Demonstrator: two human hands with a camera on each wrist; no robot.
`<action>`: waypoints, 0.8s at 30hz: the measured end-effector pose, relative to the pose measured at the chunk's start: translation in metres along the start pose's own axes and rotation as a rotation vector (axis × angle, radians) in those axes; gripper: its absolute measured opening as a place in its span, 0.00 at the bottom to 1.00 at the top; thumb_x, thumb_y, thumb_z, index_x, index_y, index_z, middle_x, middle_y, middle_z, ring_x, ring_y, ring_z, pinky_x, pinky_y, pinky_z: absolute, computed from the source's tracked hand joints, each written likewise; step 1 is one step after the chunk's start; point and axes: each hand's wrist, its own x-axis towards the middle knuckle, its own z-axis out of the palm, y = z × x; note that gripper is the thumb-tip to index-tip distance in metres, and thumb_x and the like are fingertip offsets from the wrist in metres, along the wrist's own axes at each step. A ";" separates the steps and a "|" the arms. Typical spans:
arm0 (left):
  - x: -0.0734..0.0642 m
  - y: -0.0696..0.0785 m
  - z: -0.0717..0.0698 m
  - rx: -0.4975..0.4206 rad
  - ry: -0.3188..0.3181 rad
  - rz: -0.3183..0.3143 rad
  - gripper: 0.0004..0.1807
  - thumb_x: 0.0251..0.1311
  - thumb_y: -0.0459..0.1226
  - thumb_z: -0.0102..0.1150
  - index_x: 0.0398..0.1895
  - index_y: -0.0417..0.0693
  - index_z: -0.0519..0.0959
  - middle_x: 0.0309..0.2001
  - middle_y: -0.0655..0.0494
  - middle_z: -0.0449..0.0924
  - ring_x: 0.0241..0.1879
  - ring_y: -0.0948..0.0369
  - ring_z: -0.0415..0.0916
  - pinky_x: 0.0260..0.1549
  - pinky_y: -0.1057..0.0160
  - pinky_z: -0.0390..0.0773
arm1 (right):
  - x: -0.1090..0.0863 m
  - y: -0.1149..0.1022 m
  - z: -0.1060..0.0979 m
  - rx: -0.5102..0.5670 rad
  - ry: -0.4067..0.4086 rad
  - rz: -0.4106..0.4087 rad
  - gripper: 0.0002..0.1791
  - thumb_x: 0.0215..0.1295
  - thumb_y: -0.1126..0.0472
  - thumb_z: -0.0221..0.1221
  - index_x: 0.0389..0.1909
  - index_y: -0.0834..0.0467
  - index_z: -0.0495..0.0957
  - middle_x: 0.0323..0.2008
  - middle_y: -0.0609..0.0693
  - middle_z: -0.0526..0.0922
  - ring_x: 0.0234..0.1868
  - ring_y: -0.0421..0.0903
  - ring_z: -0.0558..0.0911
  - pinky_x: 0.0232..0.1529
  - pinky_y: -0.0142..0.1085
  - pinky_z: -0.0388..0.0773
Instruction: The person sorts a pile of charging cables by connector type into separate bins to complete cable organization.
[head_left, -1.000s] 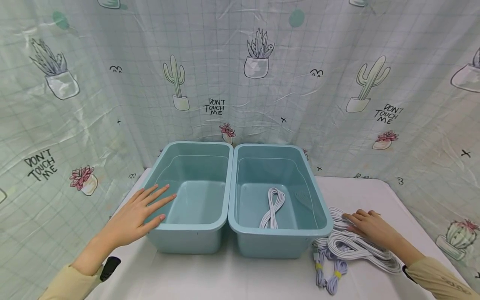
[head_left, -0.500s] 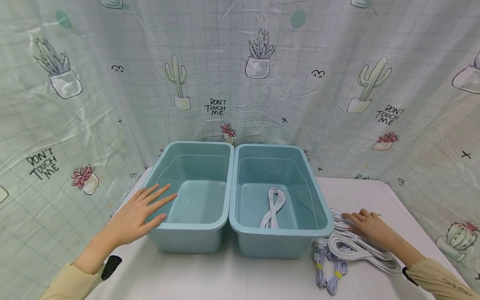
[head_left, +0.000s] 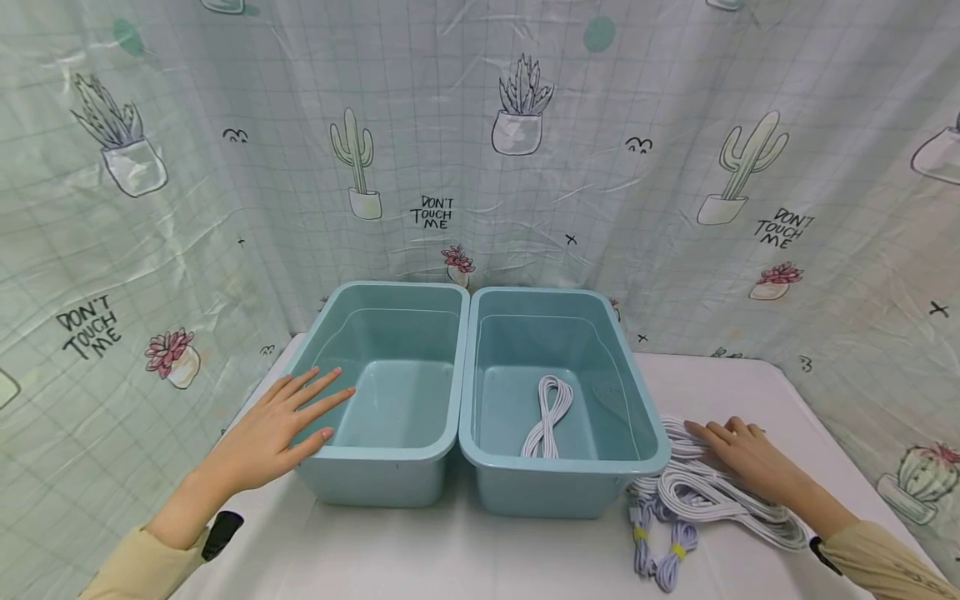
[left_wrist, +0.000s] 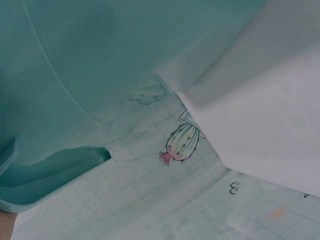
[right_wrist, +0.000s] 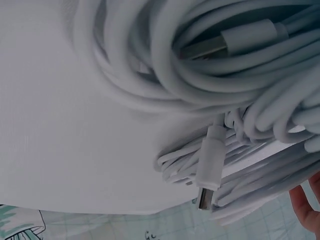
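My left hand [head_left: 273, 429], fingers spread, rests at the near left rim of the left blue-green bin [head_left: 393, 454]. In the left wrist view, only a sliver of that hand [left_wrist: 7, 225] shows below the bin wall [left_wrist: 65, 65]. My right hand [head_left: 750, 458] bends its fingers over a coiled white cable [head_left: 678, 437] at the pile's far side and grips it; the thumb is hidden. Up close in the right wrist view, curled fingers [right_wrist: 302, 205] meet the white coils [right_wrist: 270, 185]. A metal-tipped USB plug [right_wrist: 211, 160] sticks out beside them.
The right blue-green bin [head_left: 562, 462] holds one white cable bundle [head_left: 549, 415]. More white coiled cables [head_left: 738, 504] lie on the white table [head_left: 487, 554], with thinner cables tied in yellow [head_left: 667, 550] in front. A patterned curtain [head_left: 420, 125] hangs behind and at both sides.
My right fingers have drawn in slightly round the far cable coil, and the thumb has gone out of sight. My left hand stays at the bin. The head view has shifted a little.
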 end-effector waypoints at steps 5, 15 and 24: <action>0.000 0.000 0.000 0.000 -0.001 0.005 0.28 0.58 0.45 0.52 0.64 0.61 0.62 0.64 0.48 0.61 0.63 0.46 0.56 0.58 0.48 0.55 | 0.001 0.003 -0.007 -0.022 0.033 -0.031 0.21 0.62 0.57 0.50 0.56 0.57 0.64 0.35 0.43 0.71 0.32 0.42 0.66 0.29 0.37 0.62; 0.000 -0.001 0.001 -0.005 -0.005 0.000 0.28 0.58 0.45 0.52 0.64 0.61 0.62 0.66 0.51 0.59 0.64 0.47 0.55 0.58 0.48 0.55 | 0.007 0.009 -0.018 -0.048 0.088 -0.048 0.21 0.69 0.52 0.39 0.56 0.57 0.64 0.34 0.43 0.71 0.32 0.42 0.65 0.30 0.37 0.59; 0.000 -0.001 0.002 -0.002 -0.002 0.002 0.28 0.58 0.45 0.52 0.64 0.61 0.62 0.65 0.50 0.59 0.64 0.46 0.56 0.58 0.48 0.54 | 0.010 0.018 -0.024 -0.073 0.175 -0.057 0.35 0.67 0.47 0.13 0.56 0.57 0.64 0.34 0.45 0.71 0.31 0.44 0.66 0.27 0.38 0.60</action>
